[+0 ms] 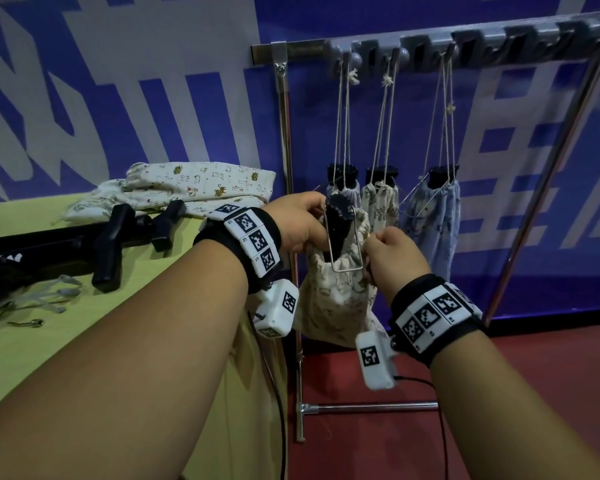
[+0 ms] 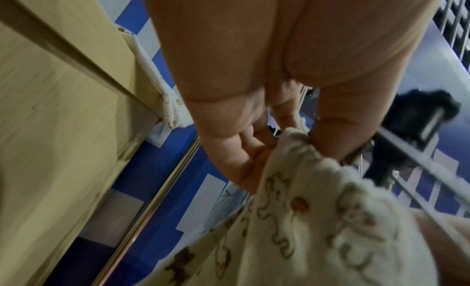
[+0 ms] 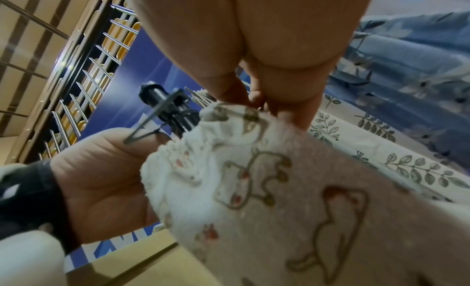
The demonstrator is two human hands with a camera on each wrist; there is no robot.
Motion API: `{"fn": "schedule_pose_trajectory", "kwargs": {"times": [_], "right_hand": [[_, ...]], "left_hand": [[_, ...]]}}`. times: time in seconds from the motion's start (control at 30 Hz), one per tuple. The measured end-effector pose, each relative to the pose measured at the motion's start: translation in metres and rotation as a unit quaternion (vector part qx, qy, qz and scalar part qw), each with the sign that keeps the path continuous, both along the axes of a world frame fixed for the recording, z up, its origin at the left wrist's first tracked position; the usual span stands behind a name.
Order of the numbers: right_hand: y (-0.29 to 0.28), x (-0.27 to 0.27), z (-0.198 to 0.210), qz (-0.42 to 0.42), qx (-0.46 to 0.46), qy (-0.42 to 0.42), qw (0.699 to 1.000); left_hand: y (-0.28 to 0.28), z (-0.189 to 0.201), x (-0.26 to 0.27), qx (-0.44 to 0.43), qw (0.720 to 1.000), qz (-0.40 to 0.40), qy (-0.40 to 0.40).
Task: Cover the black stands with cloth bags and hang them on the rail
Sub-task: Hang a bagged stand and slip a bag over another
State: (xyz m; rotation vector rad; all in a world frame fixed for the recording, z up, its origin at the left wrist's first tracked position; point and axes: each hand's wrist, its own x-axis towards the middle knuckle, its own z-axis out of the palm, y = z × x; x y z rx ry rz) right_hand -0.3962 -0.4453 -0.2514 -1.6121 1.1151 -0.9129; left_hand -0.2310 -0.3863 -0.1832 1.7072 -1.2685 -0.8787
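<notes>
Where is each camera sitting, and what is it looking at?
Head: worn on the head, looking forward and down at both forearms, the left hand, the right hand and the rail.
Left wrist: under the left wrist, looking along the palm at fingers pinching the cloth bag.
Right wrist: under the right wrist, looking along its fingers at the bag's gathered mouth; the left hand shows too.
Shared: all three show the bag and the black stand.

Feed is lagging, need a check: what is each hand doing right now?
Left hand: pinching the cloth bag at its mouth's left side.
Right hand: pinching the bag's gathered rim, right side.
</notes>
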Motion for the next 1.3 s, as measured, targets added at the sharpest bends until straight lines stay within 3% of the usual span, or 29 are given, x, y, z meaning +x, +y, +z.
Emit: {"fn": "schedule_pose_trajectory", "kwargs": {"times": [0.23, 0.4, 0.57, 0.77, 1.0, 1.2, 1.3], "right_hand": [[-0.002, -0.001, -0.010, -0.003, -0.020, 0.010, 1.000], [-0.001, 0.004, -0.011, 0.000, -0.013, -0.039, 0.999], [0.007, 0.008, -0.007, 0.045, 0.063, -0.126, 0.989], [0.008, 0.012, -0.015, 0.116, -0.009, -0.093, 0.989], [0.013, 0.010, -0.016, 0.087, -0.111, -0.065, 0.988], [0.012, 0.007, -0.015, 0.087, -0.128, -0.040, 0.987], [0.013, 0.004, -0.016, 0.109, -0.142, -0.020, 0.984]], "left_hand": [[-0.004, -0.006, -0.001, -0.021, 0.992, 0.048, 0.119], [-0.002, -0.002, 0.001, -0.032, 0.987, 0.106, 0.113], [-0.001, 0.002, 0.003, -0.052, 0.980, 0.161, 0.110], [0.002, 0.012, -0.002, -0.044, 0.976, 0.191, 0.091], [-0.004, 0.002, 0.009, -0.046, 0.984, 0.168, 0.042], [-0.006, 0.005, 0.009, -0.047, 0.982, 0.171, -0.062], [-0.006, 0.008, 0.010, -0.063, 0.977, 0.190, -0.069]]}}
